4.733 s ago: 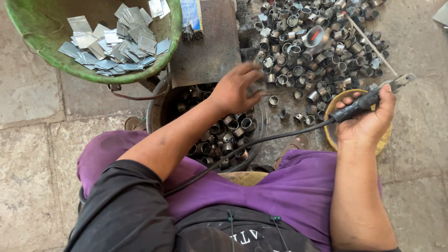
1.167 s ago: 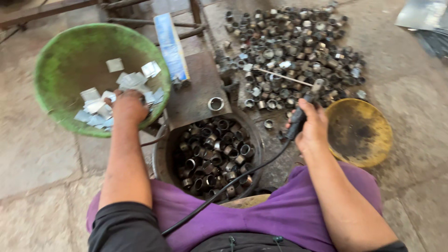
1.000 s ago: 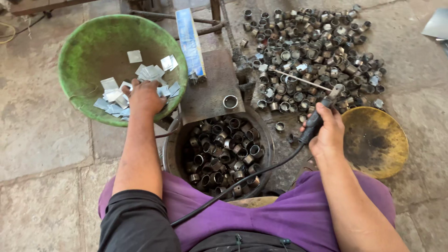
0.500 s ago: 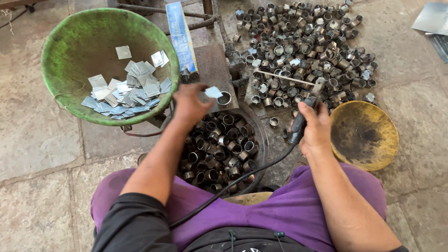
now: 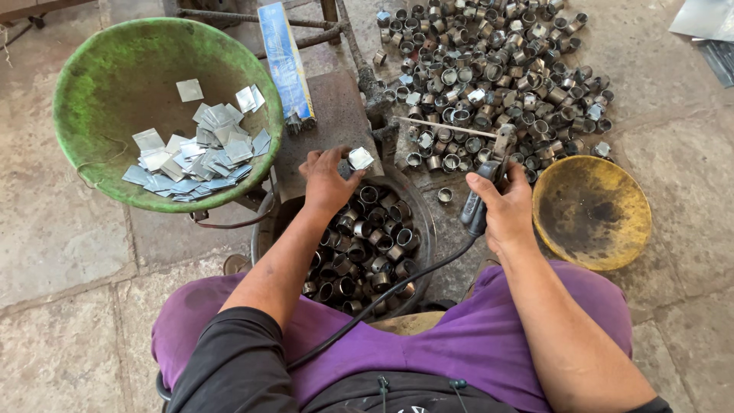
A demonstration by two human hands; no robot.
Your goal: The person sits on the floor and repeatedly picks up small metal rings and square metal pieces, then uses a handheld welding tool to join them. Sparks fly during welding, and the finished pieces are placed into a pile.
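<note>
The left hand point(image 5: 327, 182) pinches a small square piece of shiny sheet metal point(image 5: 360, 158) between thumb and fingertips, closed on it, over the far rim of the round dark metal tub point(image 5: 417, 222) that sits between the person's knees and is full of short grey metal ring sleeves point(image 5: 367, 245). The right hand point(image 5: 505, 210) is wrapped shut around the black handle of a corded soldering tool point(image 5: 478, 203), just right of the tub, its thin rod point(image 5: 447, 128) reaching out over the floor beyond the tub; the black cable point(image 5: 382, 298) runs back across the tub to the purple-clad lap point(image 5: 489, 336). Half a second ago the left hand was lower and nearer the middle of the tub with the square held out; now it has drawn up to the tub's far edge, beside the flat brown metal block point(image 5: 325, 115). A second ago it was still in the green plastic basin point(image 5: 115, 84), left of the tub, where the heap of cut metal squares point(image 5: 199, 153) lies. A long blue carton point(image 5: 284, 61) rests along the block's left edge. Beyond and right of the tub spreads a loose pile of finished metal rings point(image 5: 497, 69); a shallow rusty yellow pan point(image 5: 592, 210) sits right of the tub, close to the right hand. The tub is hemmed by basin, block and pan; bare stone floor point(image 5: 61, 252) lies open at its near left.
</note>
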